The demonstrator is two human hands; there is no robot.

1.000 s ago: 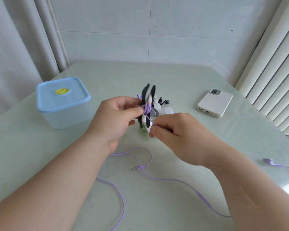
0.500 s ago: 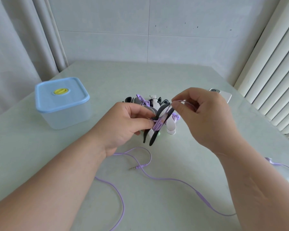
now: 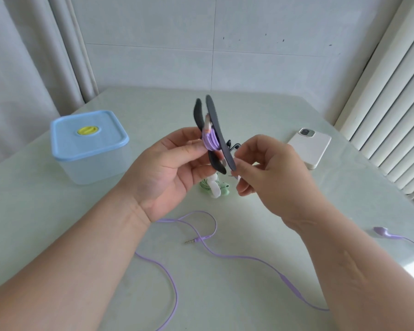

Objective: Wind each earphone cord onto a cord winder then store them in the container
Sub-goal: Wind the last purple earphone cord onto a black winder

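Two hands hold a dark cord winder [image 3: 219,137] above the middle of the table [image 3: 261,111].
The left hand [image 3: 167,168] grips its core, which is wrapped in a purple cord [image 3: 209,142]. The right hand [image 3: 268,173] pinches what seems to be the cord's end. The cord looks light, limp and springy, so it is best pinched near the end. The lidded container [image 3: 91,144] stands near the left edge.

Upright dark winder [image 3: 219,137] wound with purple cord [image 3: 210,141].

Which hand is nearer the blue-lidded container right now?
Left. The left hand, gripping the black winder, is just right of the container; the right hand, pinching the purple cord, is farther right.
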